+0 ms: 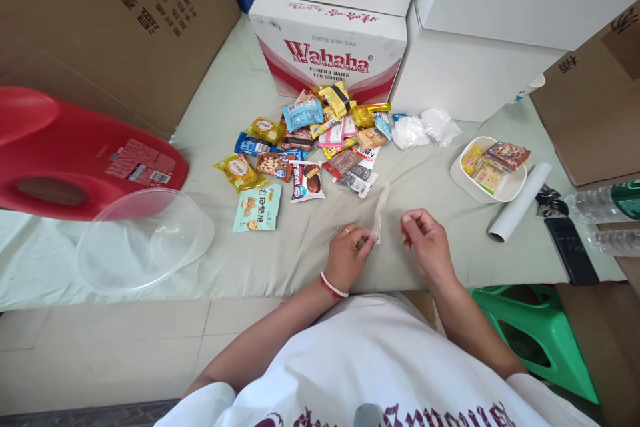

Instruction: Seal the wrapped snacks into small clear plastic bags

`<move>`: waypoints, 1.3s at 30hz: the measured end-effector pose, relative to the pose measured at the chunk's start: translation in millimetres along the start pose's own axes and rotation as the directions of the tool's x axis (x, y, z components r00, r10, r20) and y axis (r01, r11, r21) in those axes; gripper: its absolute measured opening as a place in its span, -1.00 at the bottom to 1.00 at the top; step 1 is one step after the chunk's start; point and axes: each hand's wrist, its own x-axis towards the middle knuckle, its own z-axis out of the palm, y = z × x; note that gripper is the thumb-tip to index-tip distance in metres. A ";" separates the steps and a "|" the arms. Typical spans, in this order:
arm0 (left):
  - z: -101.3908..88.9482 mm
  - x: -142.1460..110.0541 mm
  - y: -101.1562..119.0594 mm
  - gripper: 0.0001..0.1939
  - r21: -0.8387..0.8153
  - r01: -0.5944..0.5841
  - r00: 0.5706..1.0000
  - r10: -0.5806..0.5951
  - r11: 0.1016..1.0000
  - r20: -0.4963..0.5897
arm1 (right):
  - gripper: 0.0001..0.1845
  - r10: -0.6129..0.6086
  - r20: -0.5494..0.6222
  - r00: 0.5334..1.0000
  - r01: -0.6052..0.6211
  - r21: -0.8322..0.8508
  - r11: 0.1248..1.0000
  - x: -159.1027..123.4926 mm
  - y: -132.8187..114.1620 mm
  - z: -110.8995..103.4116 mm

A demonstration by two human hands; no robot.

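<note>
My left hand (349, 256), with a ring and a bead bracelet, pinches the lower end of a thin clear plastic bag (381, 212) that stands up from the cloth-covered table (280, 253). My right hand (426, 241) hovers just to the right of the bag, fingers curled with the fingertips together; nothing shows in them. A pile of wrapped snacks (310, 140) lies beyond both hands. A white square dish (489, 180) with a few snack packets sits to the right.
A clear plastic bowl (143, 237) and a red plastic tub (75, 153) lie at the left. Cardboard boxes, one a white Wahaha water box (327, 47), line the back. A paper roll (520, 203), keys, a black device and water bottles (607, 203) sit right; a green stool (540, 333) stands below.
</note>
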 end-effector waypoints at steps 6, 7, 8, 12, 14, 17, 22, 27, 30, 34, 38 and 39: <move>-3.4 1.3 5.7 -0.88 -0.121 -0.027 0.999 0.029 0.992 0.017 | -0.72 -0.034 0.254 0.967 0.083 -0.181 0.980 -9.2 13.2 7.2; -4.2 1.2 6.2 -0.85 -0.172 -0.018 0.999 0.024 0.985 0.032 | -0.72 -0.017 0.250 0.968 0.056 -0.152 0.987 -7.6 14.9 9.0; -5.0 1.2 6.5 -0.83 -0.232 0.004 0.999 0.008 0.973 0.053 | -0.71 0.008 0.249 0.968 0.024 -0.122 0.992 -5.9 16.1 10.2; -10.0 3.0 6.7 -0.79 -0.471 0.219 0.974 -0.168 0.855 0.149 | -0.66 0.084 0.301 0.950 -0.076 -0.039 0.996 -1.0 15.3 7.0; -16.2 5.0 6.4 -0.79 -0.562 0.330 0.944 -0.273 0.758 0.185 | -0.64 0.103 0.293 0.950 -0.104 -0.015 0.995 0.4 11.3 -2.1; -32.8 7.8 6.3 -0.82 -0.691 0.423 0.895 -0.392 0.586 0.214 | -0.62 0.144 0.252 0.957 -0.151 0.008 0.989 3.8 2.2 -28.4; -62.9 10.6 6.8 -0.83 -0.830 0.458 0.830 -0.486 0.319 0.272 | -0.61 0.137 0.199 0.971 -0.105 -0.164 0.981 17.3 -10.5 -85.6; -69.6 11.0 5.1 -0.83 -0.796 0.391 0.851 -0.511 0.462 0.121 | -0.61 -0.150 -0.128 0.980 0.044 -0.598 0.800 31.0 -19.3 -111.4; -66.2 7.2 5.9 -0.85 -0.733 0.342 0.885 -0.463 0.588 0.041 | -0.62 -0.357 -0.311 0.881 0.070 -0.661 0.747 25.0 -23.7 -94.7; -61.6 -1.4 9.7 -0.86 -0.683 0.263 0.931 -0.364 0.682 -0.005 | -0.46 0.069 0.061 0.996 -0.045 -0.329 0.943 7.5 -18.0 -37.2; -59.7 -10.9 9.0 -0.83 -0.635 0.276 0.938 -0.347 0.721 0.012 | -0.52 0.234 0.199 0.952 -0.216 -0.107 0.971 3.5 -1.7 12.7; -59.7 -13.2 7.6 -0.81 -0.645 0.293 0.932 -0.361 0.706 0.030 | -0.52 0.232 0.213 0.949 -0.227 -0.049 0.973 4.0 2.6 18.5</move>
